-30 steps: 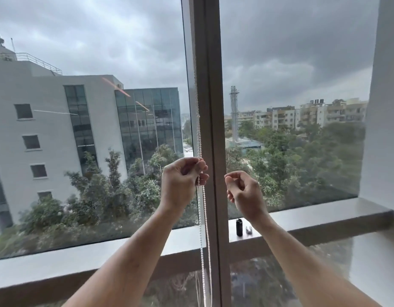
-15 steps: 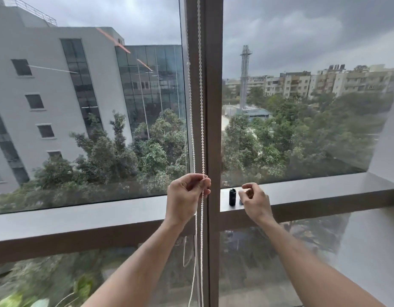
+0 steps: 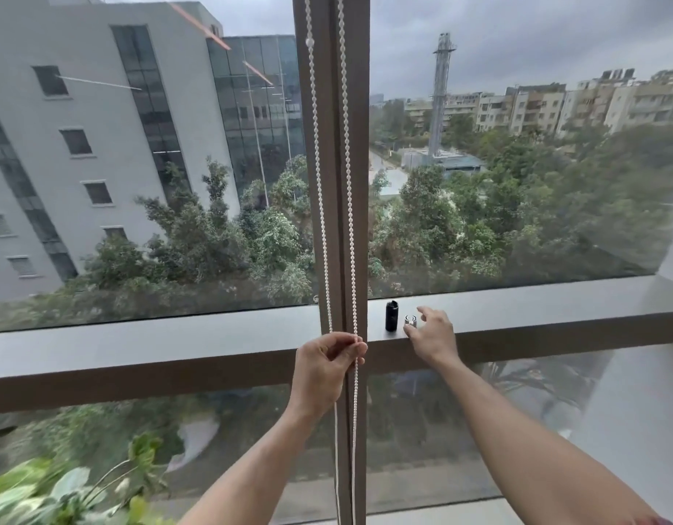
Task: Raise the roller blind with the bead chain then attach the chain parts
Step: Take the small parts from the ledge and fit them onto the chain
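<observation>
My left hand (image 3: 324, 367) pinches both strands of the white bead chain (image 3: 349, 206), which hangs in front of the window post (image 3: 333, 153), level with the ledge (image 3: 535, 316). My right hand (image 3: 433, 337) has fingers spread narrowly, empty, around a small silver part (image 3: 410, 320) at the ledge's front edge, just beside a black cylinder (image 3: 391, 316).

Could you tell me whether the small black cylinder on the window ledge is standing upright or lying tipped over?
Upright: the black cylinder stands on end on the ledge, taller than wide.

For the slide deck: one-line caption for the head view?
Left hand pinches bead chain; right hand reaches for small silver part on ledge.
</observation>
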A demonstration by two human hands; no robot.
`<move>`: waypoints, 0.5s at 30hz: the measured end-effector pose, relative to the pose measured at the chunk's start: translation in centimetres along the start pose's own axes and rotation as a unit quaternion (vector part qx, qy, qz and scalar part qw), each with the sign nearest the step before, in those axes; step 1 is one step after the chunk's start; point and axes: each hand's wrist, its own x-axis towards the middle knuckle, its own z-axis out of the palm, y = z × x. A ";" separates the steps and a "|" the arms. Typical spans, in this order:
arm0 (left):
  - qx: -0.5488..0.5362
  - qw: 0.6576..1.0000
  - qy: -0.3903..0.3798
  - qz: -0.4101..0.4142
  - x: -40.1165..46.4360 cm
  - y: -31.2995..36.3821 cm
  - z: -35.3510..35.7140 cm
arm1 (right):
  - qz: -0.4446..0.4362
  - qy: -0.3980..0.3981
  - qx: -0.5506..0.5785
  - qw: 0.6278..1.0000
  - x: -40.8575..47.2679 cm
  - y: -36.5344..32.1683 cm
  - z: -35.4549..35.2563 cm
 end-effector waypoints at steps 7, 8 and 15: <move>0.010 0.999 0.023 -0.028 -1.3 -1.9 1.1 | -0.078 0.020 -0.076 0.994 0.9 -0.7 0.6; 0.010 0.999 0.024 -0.030 -1.4 -2.0 1.2 | -0.085 0.013 -0.082 0.993 1.0 -0.8 0.8; 0.012 0.999 0.019 -0.041 -2.2 -2.7 1.5 | -0.096 0.039 -0.095 0.990 1.4 -0.4 2.0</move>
